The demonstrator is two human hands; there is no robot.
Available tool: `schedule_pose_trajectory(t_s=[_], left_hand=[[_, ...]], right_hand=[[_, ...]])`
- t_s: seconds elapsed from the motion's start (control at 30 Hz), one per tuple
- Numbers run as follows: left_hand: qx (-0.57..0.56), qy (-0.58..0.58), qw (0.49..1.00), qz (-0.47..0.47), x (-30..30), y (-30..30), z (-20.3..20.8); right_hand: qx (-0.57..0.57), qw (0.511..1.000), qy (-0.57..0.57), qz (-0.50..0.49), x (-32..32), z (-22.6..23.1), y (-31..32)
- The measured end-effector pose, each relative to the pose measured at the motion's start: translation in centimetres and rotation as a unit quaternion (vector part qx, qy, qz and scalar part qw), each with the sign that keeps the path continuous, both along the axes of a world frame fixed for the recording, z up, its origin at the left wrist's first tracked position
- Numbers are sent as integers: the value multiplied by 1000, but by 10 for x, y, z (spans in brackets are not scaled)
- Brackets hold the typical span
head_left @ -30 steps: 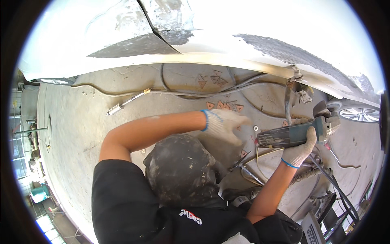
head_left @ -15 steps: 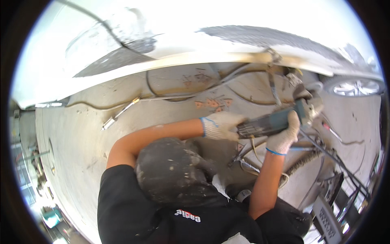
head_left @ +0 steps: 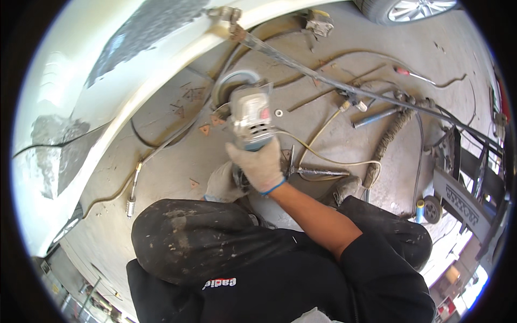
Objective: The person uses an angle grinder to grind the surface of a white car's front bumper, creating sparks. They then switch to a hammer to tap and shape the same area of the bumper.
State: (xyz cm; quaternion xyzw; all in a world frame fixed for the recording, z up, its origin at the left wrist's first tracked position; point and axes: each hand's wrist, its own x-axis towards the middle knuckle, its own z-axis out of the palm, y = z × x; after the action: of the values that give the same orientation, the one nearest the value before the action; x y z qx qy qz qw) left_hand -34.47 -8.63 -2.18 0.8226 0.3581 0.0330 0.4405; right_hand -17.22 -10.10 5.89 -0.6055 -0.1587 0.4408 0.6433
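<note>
My right hand (head_left: 257,163), in a pale glove with a blue cuff, is wrapped round the body of an angle grinder (head_left: 252,116). The grinder's silver head points away from me and looks smeared by motion. My left hand (head_left: 219,184), gloved too, is low beside my knee at the grinder's dark rear end; its fingers are partly hidden, but they appear closed on it. The grinder is held above the concrete floor, apart from the white car body (head_left: 121,110) on the left. Grey sanded patches (head_left: 145,37) mark that panel.
A long metal bar (head_left: 323,78) runs from a clamp (head_left: 229,24) at the car's sill to a frame (head_left: 458,194) on the right. Hoses (head_left: 383,142), a hammer (head_left: 309,171), a screwdriver (head_left: 414,75) and triangular scraps (head_left: 204,130) lie on the floor. A car wheel (head_left: 414,11) stands at the far right.
The view has swung round, and the car's side now slants down the left. The grinder has come away from near the sill and been turned, its head facing away from me. Both hands stay with it.
</note>
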Motion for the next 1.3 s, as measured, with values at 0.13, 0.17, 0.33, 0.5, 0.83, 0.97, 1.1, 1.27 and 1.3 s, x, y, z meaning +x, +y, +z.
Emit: schedule_pose_trajectory(t_s=[0.13,0.17,0.33,0.5,0.83,0.97,1.1,1.27,1.3], left_hand=[[49,53,997,34,-21,-24,8],[53,61,996,24,-23,-28,-1],[74,95,993,1,-30,-38,-18],[-8,124,992,34,-25,-36,-30],[-249,43,947,197,6,16,-74],[-215,70,961,162,13,22,-56],[-255,20,946,200,-3,17,-101],[-259,74,947,176,18,20,-75],[-252,79,949,172,19,23,-70]], right_hand=[[-200,980,-12,21,-20,-20,6],[-235,971,-16,36,-19,-28,5],[-287,957,-38,24,-19,-53,12],[-295,952,-73,32,-14,-62,21],[-250,964,-39,85,-31,-82,10],[-255,955,-94,119,-30,-95,7],[-304,933,-112,155,-23,-112,5],[-339,894,-201,214,-12,-118,-2],[-342,871,-221,276,-5,-112,-1]])
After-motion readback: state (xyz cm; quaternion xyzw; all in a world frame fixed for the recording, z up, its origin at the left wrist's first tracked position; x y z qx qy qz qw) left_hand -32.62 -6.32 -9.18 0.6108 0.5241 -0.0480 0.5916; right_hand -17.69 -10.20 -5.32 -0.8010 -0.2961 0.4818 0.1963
